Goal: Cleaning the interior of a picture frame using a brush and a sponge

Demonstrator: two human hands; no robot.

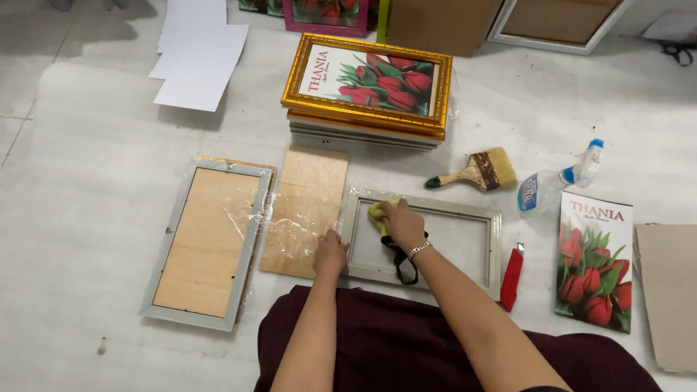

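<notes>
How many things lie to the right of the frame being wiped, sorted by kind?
Paintbrush: 1
Spray bottle: 1
Red cutter: 1
Tulip print: 1
Cardboard stack: 1
Scissors: 1
Total: 6

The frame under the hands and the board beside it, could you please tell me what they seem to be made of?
The frame looks like pale painted wood or moulded plastic, matt; which one is unclear. Its centre seems to be a clear pane, since the floor shows through. The board looks like thin plywood or fibreboard, judging by its tan grain, with glossy crinkled plastic film over its lower part.
</notes>
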